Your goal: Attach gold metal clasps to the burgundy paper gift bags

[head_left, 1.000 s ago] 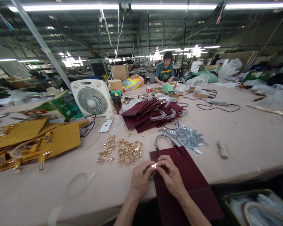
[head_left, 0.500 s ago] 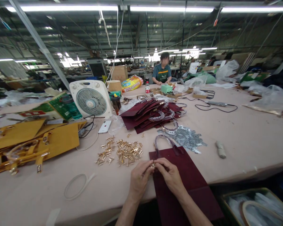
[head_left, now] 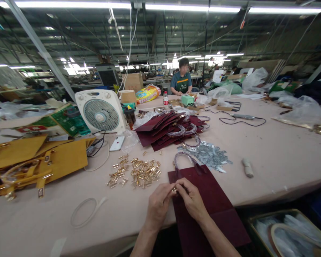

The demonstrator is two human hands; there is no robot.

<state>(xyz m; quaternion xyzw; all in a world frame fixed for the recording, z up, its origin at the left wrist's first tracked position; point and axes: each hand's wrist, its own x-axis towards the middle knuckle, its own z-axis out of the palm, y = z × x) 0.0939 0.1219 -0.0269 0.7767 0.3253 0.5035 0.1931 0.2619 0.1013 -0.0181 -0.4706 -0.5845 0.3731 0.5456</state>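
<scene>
My left hand (head_left: 157, 202) and my right hand (head_left: 191, 198) meet fingertip to fingertip over a flat maroon bag (head_left: 205, 207) at the table's near edge. Both pinch a small gold metal clasp (head_left: 174, 189) between thumbs and forefingers. The bag's wrapped clear handle (head_left: 183, 160) lies at its far end. A loose heap of gold clasps (head_left: 139, 171) lies just left of the bag on the pink table (head_left: 270, 157). A pile of silver metal pieces (head_left: 210, 155) sits beyond the bag.
A stack of maroon bags (head_left: 168, 130) lies mid-table, yellow bags (head_left: 37, 160) at left, a white fan (head_left: 100, 112) and a phone (head_left: 116, 143) behind. A person in a green shirt (head_left: 181, 82) sits at the far end. A box with wrapped handles (head_left: 289, 232) stands lower right.
My hands kept pinching the clasp and shifted slightly, with the fingers closing more tightly round it. The view drifted a little to the right.
</scene>
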